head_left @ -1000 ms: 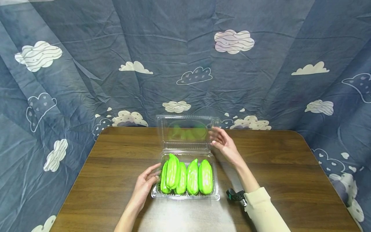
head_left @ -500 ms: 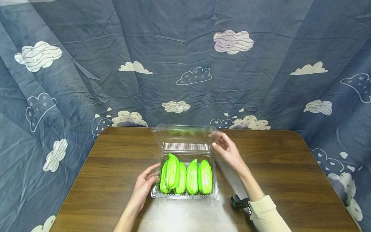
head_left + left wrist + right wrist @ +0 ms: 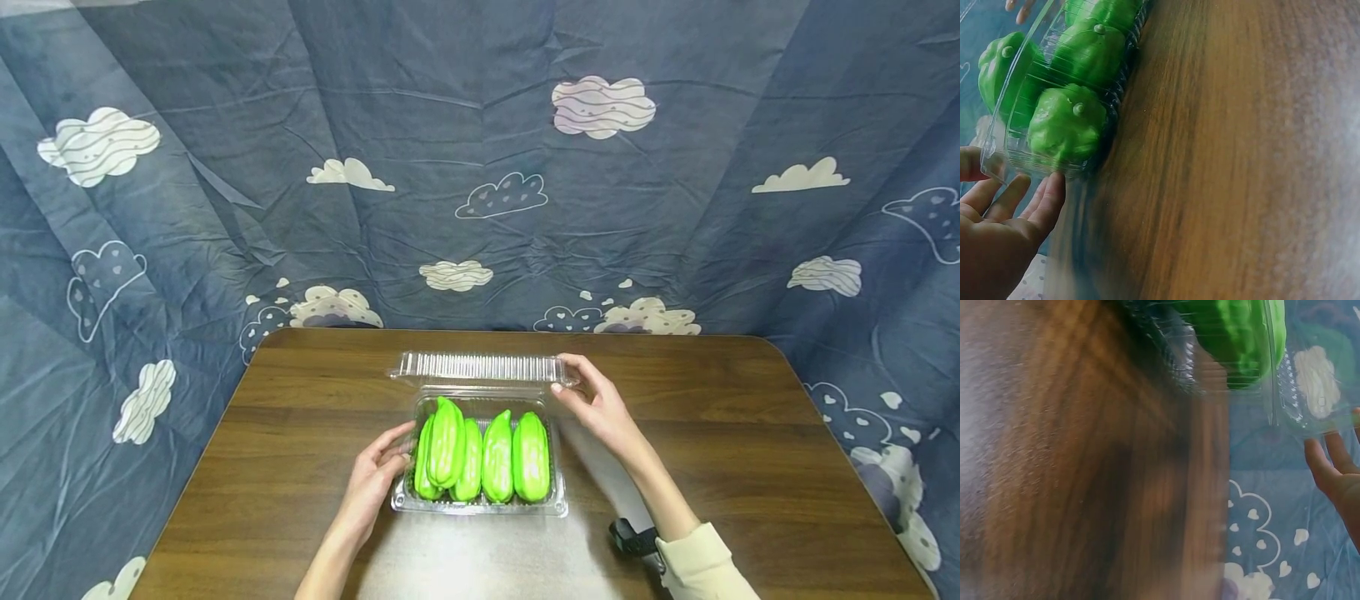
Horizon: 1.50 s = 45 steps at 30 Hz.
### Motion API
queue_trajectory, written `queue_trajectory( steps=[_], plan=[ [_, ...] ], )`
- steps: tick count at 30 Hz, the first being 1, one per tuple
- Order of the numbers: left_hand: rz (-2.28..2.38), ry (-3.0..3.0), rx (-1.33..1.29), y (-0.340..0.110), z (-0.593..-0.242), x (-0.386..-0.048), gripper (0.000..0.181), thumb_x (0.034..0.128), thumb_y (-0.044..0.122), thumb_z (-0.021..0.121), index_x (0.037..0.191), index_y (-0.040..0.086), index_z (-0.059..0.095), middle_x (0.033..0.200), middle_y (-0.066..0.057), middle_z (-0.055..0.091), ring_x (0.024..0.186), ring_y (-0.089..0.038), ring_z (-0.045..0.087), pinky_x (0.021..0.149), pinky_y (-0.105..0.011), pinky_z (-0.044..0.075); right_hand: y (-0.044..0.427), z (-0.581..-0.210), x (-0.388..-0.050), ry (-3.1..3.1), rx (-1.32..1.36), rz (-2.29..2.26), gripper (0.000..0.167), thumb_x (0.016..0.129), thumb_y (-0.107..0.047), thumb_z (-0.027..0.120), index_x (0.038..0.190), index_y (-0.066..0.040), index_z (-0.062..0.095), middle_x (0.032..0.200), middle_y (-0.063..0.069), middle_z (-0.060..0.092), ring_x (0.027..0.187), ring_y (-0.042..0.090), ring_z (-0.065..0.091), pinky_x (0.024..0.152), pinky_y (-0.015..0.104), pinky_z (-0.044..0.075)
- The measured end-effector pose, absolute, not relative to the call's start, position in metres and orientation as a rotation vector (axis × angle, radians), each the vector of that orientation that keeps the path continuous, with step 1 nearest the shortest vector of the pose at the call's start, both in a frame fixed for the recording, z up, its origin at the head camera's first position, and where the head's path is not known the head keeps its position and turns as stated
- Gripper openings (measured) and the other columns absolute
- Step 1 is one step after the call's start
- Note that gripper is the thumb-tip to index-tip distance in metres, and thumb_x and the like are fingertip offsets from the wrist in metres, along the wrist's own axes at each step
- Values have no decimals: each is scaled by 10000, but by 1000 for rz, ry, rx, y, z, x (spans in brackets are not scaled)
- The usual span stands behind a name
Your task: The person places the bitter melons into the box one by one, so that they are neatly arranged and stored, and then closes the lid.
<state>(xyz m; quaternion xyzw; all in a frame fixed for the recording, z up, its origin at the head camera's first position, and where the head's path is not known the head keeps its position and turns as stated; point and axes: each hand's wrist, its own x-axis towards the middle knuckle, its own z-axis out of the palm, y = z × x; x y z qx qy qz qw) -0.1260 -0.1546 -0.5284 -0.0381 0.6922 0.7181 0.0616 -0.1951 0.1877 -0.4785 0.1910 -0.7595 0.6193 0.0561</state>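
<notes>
A clear plastic clamshell box [image 3: 480, 507] stands on the table, its hinged lid [image 3: 480, 367] raised at the back and tilted forward. Inside lie several bright green, ribbed, long vegetable-like pieces [image 3: 532, 458]; one rests on top of others at the left. Short stubs show on their ends in the left wrist view. My left hand [image 3: 375, 467] touches the box's left side with extended fingers [image 3: 1050, 197]. At the lid's right edge, my right hand [image 3: 600, 408] holds it between thumb and fingers. Part of this hand falls outside the right wrist view, where fingers [image 3: 1316, 459] meet the lid.
The brown wooden table [image 3: 720, 450] extends to both sides of the box. Behind it hangs a blue cloth [image 3: 450, 125] with cloud prints. A black device [image 3: 633, 537] is strapped at the right wrist, by a cream sleeve [image 3: 701, 558].
My right hand has swung the lid forward and down from nearly upright, moving slightly toward me. The left hand, the box base and the green pieces have stayed in place.
</notes>
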Motion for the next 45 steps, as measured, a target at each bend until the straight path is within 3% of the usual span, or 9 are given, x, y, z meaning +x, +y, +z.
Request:
queue_trajectory(
  steps=[7, 12, 17, 26, 34, 40, 45],
  plan=[
    [2168, 2089, -110, -155, -528, -126, 549, 856, -61, 541, 1388, 74, 544, 1303, -212, 591, 1217, -309, 556, 1023, -432, 429, 191, -482, -183, -2285, 778, 1885, 435, 917, 56, 613, 1330, -34, 513, 1412, 129, 515, 1300, 259, 477, 1013, 322, 447],
    [2177, 2088, -110, -155, -529, -126, 542, 855, -45, 559, 1390, 41, 531, 1345, -215, 559, 1232, -327, 542, 991, -371, 459, 191, -485, -172, -2331, 791, 1846, 443, 903, 62, 630, 1322, -35, 523, 1445, 104, 489, 1333, 332, 432, 1068, 344, 395],
    [2192, 2071, -123, -155, -530, -126, 532, 853, -48, 566, 1381, 6, 529, 1354, -198, 560, 1228, -327, 546, 973, -342, 471, 192, -489, -164, -2369, 806, 1800, 445, 891, 68, 647, 1314, 8, 520, 1464, 122, 468, 1343, 272, 435, 1072, 359, 389],
    [2181, 2086, -122, -156, -530, -128, 511, 851, -39, 576, 1358, 19, 554, 1263, -206, 617, 1126, -272, 600, 946, -309, 469, 194, -490, -159, -2388, 826, 1796, 455, 873, 56, 679, 1301, 21, 528, 1469, 96, 467, 1362, 230, 414, 1066, 530, 360],
    [2132, 2144, -95, -158, -531, -129, 509, 856, -1, 616, 1360, 51, 569, 1304, -151, 607, 1204, -283, 546, 1001, -371, 422, 195, -494, -154, -2419, 844, 1754, 456, 872, 44, 685, 1302, -9, 546, 1472, 92, 467, 1343, 240, 440, 1052, 463, 402],
    [2152, 2116, -75, -158, -530, -129, 495, 868, 9, 618, 1359, 37, 566, 1366, -150, 562, 1213, -299, 537, 1012, -402, 407, 194, -500, -148, -2456, 822, 1680, 503, 858, 53, 693, 1301, -149, 566, 1481, 81, 464, 1355, 230, 428, 1050, 448, 407],
    [2148, 2098, -68, -159, -530, -127, 531, 853, 2, 612, 1379, 45, 547, 1410, -160, 523, 1241, -326, 530, 1068, -502, 350, 193, -504, -142, -2466, 820, 1635, 507, 842, 52, 710, 1308, -86, 564, 1486, 72, 461, 1374, 219, 402, 1060, 416, 399]
  ],
)
